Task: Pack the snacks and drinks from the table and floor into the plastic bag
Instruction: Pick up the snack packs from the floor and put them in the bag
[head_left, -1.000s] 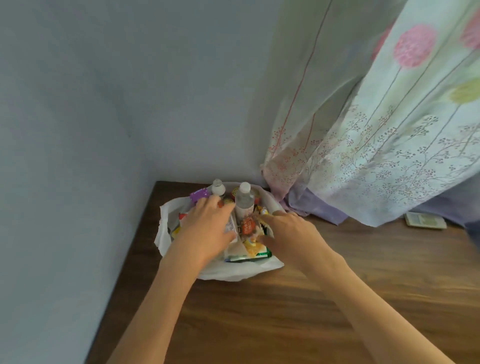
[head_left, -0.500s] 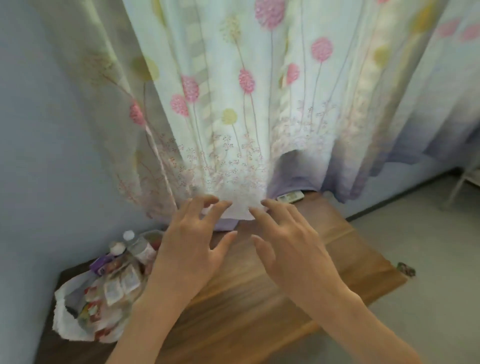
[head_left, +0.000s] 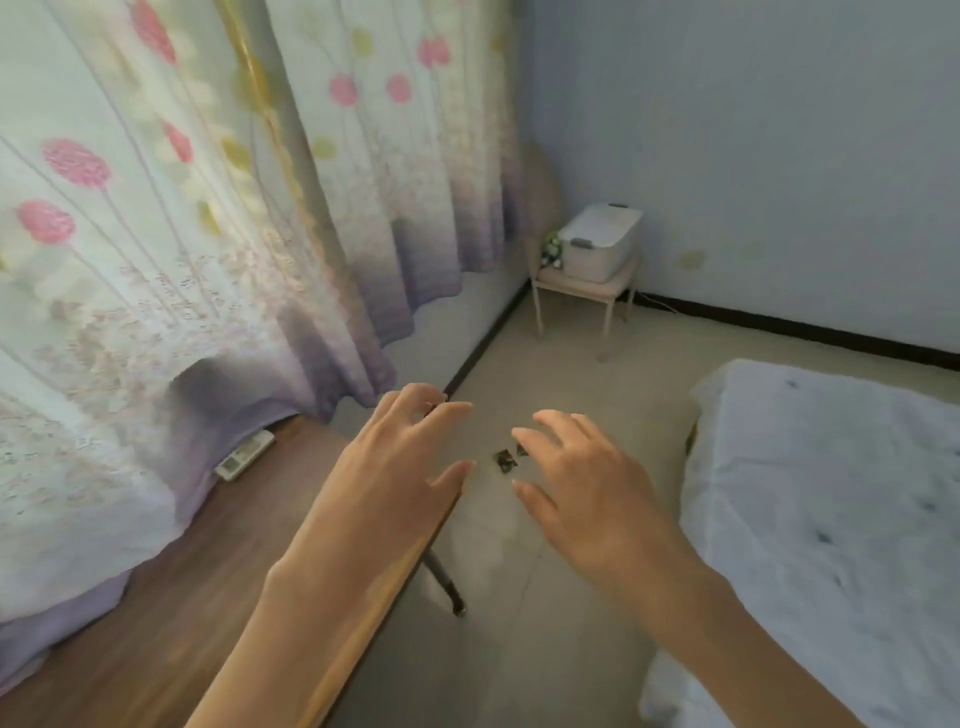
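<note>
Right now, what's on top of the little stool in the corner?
A white lidded box sits on the stool, with something small, dark and green beside it. The shut lid hides what's inside the box.

**Pale florals, brown wood, grey floor**

The curtain (head_left: 218, 218) is off-white with pink and yellow-green round blossoms on thin stems, fading to lilac at its hem. The table (head_left: 171, 613) is brown woodgrain. The floor (head_left: 566, 374) is beige-grey, the wall (head_left: 753, 130) pale blue-grey above black skirting. The bedcover (head_left: 831, 509) is white with dark specks. The box (head_left: 600, 241) is white.
</note>
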